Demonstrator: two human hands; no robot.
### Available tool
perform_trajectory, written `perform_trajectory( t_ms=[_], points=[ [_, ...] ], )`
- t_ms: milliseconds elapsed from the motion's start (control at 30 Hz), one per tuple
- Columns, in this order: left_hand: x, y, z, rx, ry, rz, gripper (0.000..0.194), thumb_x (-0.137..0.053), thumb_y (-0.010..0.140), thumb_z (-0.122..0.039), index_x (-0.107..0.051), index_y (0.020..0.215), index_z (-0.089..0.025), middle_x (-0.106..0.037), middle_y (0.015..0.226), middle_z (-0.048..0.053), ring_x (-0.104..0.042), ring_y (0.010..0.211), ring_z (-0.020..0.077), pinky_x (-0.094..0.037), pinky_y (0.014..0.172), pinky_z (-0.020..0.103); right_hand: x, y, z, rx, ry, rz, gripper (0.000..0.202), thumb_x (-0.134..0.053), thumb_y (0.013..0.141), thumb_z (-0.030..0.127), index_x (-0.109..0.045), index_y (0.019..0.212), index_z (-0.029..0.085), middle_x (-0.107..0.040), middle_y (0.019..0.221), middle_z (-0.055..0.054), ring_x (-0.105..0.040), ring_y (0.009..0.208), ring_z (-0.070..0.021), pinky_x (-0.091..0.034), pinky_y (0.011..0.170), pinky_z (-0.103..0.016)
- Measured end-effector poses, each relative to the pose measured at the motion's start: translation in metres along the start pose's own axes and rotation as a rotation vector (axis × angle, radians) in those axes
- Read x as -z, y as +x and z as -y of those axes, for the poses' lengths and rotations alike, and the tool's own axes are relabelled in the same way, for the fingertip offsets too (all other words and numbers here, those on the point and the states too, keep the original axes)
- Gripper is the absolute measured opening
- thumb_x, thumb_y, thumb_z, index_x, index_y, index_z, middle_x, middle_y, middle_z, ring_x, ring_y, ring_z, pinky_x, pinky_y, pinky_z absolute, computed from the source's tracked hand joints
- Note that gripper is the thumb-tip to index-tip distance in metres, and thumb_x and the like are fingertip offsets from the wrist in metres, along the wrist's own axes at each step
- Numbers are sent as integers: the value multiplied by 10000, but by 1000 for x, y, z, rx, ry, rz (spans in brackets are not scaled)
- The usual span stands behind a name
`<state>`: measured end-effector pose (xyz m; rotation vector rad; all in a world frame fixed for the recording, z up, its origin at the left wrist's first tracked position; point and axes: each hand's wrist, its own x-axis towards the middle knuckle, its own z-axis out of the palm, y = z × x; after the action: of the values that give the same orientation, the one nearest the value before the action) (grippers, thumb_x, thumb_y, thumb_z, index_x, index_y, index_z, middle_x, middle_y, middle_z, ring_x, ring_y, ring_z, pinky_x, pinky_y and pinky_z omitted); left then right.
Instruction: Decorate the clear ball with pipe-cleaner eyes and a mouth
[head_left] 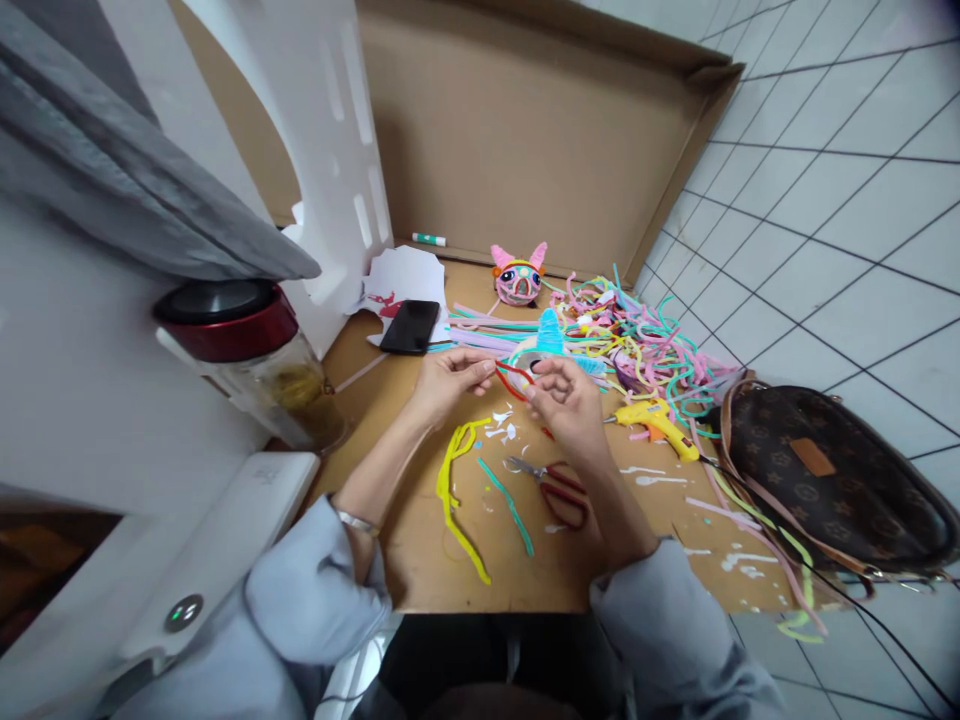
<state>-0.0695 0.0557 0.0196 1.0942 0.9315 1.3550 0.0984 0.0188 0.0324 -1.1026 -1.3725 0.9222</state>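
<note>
One red strip [513, 391], bent loop-like, up beyond the scissors [541, 473]; long axis hand to hand. Left hand [455, 380] pinches its left side, right hand [564, 398] its right; equally near. One scissors, one glue gun [654, 418] right of them, one teal strip [510, 500] left; yellow strips [444, 480] farther left, maybe two, overlapping.

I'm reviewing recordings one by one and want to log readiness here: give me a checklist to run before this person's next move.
1. Left hand pinching the red strip: ok.
2. Right hand gripping the same strip: ok.
3. Scissors out of the hands: ok, lying on the table.
4. Glue gun set down: ok, lying to the right of the right hand.
5. Glue gun cool: cannot tell.
6. Table free of scraps: not ok, white scraps lie there.
</note>
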Motion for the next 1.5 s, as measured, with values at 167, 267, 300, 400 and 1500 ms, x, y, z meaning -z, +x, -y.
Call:
perform_trajectory(
  t_ms=[167,267,300,400,1500],
  points=[
    [-6,-3,10,32,116,30,410,-854,487,-462,-675,668,-140,-605,533,-14,-478,474,83,-381,505,229,11,5,-1,229,-190,-116,52,-583,771,246,-599,796,203,-623,741,5,-586,683,-138,-477,657,-270],
    [-11,-5,16,-20,161,-4,337,-818,545,-432,-673,659,-150,-592,551,-23,-449,502,82,-351,516,224,15,8,-7,316,-300,-116,88,-547,803,217,-633,811,201,-666,806,-19,-616,747,-162,-492,709,-296],
    [-12,-5,17,-40,161,-23,322,-808,557,-428,-673,657,-153,-598,567,-20,-455,522,89,-356,529,228,16,9,-9,329,-309,-97,99,-547,804,209,-643,825,200,-677,829,-25,-625,763,-167,-495,716,-300],
    [-13,0,21,-67,115,-70,321,-806,544,-431,-672,651,-160,-626,626,-5,-498,591,116,-392,594,248,18,12,-10,359,-305,-49,126,-553,801,184,-667,853,200,-688,867,-32,-638,784,-170,-501,713,-299],
    [-18,35,44,5,-23,-61,268,-852,476,-351,-718,616,-166,-715,738,44,-612,732,169,-481,806,324,40,31,-35,464,-781,-71,253,-596,867,257,-740,1074,232,-591,1013,-78,-563,994,-232,-465,900,-383]
  ],
)
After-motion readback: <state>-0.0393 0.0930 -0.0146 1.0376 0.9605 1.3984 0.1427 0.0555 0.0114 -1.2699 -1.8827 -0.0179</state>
